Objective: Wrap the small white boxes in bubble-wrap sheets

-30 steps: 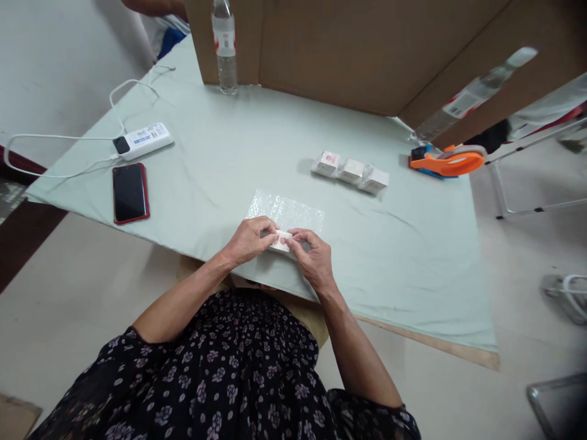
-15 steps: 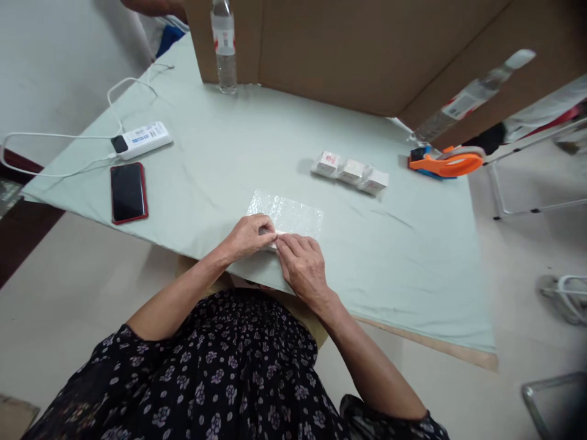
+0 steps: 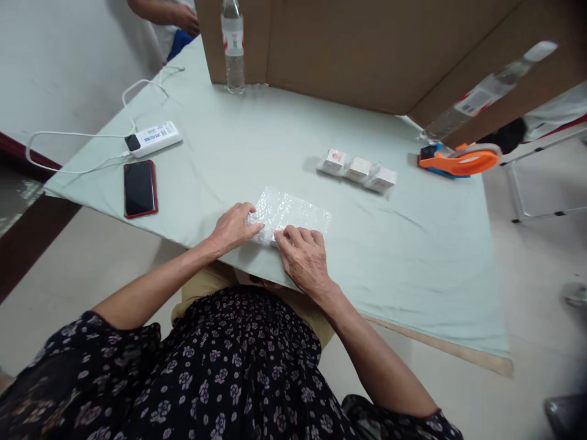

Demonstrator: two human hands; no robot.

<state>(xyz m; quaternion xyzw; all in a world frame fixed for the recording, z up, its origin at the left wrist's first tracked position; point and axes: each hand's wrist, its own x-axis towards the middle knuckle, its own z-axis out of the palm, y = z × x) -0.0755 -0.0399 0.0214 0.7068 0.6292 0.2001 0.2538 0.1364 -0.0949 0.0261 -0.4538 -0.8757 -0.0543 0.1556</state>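
Note:
A sheet of clear bubble wrap lies near the front edge of the pale green table cloth. My left hand presses on its near left corner, fingers curled over the folded edge. My right hand holds the near edge beside it, fingers bent over the wrap. A small item seems rolled inside the near fold; I cannot make it out. Three small wrapped boxes lie in a row further back on the right.
A red-cased phone and a white power bank with cables lie at the left. A water bottle stands by a cardboard wall. An orange tape dispenser and a second bottle are at the right. Another person's hand shows top left.
The small box that showed between my fingers is now covered by the bubble wrap. Both hands have folded the near edge of the wrap over it, and the view has shifted slightly.

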